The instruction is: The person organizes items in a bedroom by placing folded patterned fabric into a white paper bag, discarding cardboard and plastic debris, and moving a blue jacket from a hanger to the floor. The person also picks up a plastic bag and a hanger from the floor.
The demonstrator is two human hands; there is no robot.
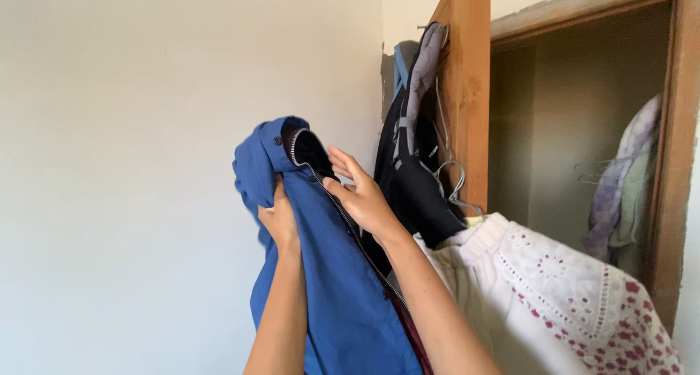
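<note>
2 bare forearms rise from the bottom edge of the view, and both hands are up on a blue jacket (328,287) held in front of a plain pale wall (146,163). Nearest the camera, at about 4 o'clock, a white garment with red dots and eyelet holes (576,302) drapes over the person's right arm, with a cream elastic-waisted piece (467,273) bunched just beside it. The left hand (279,220) is clenched around a fold of the jacket's blue cloth just below the collar, thumb side toward the camera. The right hand (362,194) lies at about 2 o'clock from the left, touching the jacket's open front edge; its fingers are spread and mostly straight, pressed against the dark lining beside the zipper (350,225), so it looks more laid on than gripping, though I cannot tell whether the thumb pinches the edge. The jacket's long axis runs nearly upright, collar at 12 o'clock and body dropping toward 6 o'clock between the 2 arms, with the zipper slanting from 11 to 5 o'clock. Of the 2 hands, the right is nearer the collar opening. Farther off, at 1 o'clock, dark garments (408,178) and a grey one hang over the top of an open wooden door (467,91), with wire hangers (456,182) against them. Farthest, at 3 o'clock, a closet (569,127) holds pale clothes (623,185) on hangers.
</note>
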